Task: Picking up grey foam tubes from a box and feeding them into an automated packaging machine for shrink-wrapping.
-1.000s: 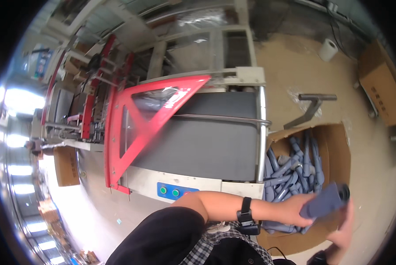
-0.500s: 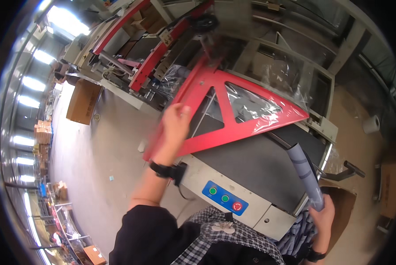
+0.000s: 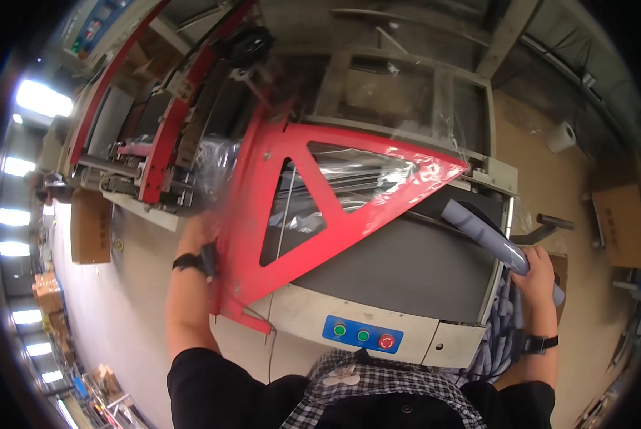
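Note:
My right hand (image 3: 538, 277) is closed around a slim grey roll (image 3: 488, 237) with a glossy, film-like surface. The roll leans up and leftward over the right end of a machine's dark belt (image 3: 395, 268). At the left, my left hand (image 3: 200, 230) is beside the outer edge of a red triangular metal frame (image 3: 257, 214). Its fingers are blurred and partly hidden, so their grip does not show. Wrinkled clear film (image 3: 367, 171) shows through the frame's openings. Many similar grey rolls (image 3: 503, 329) are heaped below my right hand.
A blue panel (image 3: 363, 334) with two green buttons and a red one sits on the machine's near side. Another red-framed machine part (image 3: 165, 143) is at the far left. Cardboard boxes (image 3: 90, 225) stand on the floor. A metal bar (image 3: 545, 227) juts out at right.
My left hand has moved from the top of the red frame to its outer left side. The grey roll in my right hand now tilts further left. The whole view has turned.

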`<state>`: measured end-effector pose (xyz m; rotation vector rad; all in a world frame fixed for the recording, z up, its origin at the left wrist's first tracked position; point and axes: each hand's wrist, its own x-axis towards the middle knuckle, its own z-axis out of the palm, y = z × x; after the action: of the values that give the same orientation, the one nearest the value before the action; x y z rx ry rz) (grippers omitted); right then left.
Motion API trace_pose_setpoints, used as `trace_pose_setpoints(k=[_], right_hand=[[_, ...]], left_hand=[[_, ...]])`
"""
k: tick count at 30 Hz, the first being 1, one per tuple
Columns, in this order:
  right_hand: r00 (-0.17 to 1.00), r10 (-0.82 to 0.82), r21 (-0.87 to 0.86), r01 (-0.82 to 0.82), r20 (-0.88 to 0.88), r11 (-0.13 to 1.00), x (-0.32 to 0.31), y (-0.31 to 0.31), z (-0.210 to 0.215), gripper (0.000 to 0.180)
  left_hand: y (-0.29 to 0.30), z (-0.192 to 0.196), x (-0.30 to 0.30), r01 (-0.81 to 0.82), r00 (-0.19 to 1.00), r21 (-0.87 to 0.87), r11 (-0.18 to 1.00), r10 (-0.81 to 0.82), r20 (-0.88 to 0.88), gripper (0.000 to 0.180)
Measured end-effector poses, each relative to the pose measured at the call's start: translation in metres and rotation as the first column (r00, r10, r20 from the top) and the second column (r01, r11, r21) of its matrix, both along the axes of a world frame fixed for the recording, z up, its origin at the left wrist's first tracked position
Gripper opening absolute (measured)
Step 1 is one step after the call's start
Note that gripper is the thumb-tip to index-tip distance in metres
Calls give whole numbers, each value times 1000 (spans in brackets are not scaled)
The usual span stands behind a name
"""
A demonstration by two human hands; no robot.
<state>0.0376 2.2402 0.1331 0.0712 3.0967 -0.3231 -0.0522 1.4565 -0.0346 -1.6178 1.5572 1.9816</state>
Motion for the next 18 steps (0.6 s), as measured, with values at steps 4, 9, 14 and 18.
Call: trace_pose_setpoints(k=[4, 9, 14, 18], right_hand=[[999, 34, 32, -35, 15, 999, -13, 5, -9, 46], [992, 123, -31, -123, 8, 992, -38, -6, -25, 46], [986, 161, -39, -160, 36, 986, -58, -11, -32, 48], [971, 236, -121, -231, 28, 965, -81, -41, -42, 48]], left_hand=[[121, 113, -29, 185, 983, 344, 920, -167, -82, 38], [53, 37, -15, 610, 792, -32, 792, -609, 39, 50], [69, 68, -1, 183, 982, 310, 933, -160, -97, 52], [41, 35, 1, 361, 932, 140, 922, -361, -23, 37]])
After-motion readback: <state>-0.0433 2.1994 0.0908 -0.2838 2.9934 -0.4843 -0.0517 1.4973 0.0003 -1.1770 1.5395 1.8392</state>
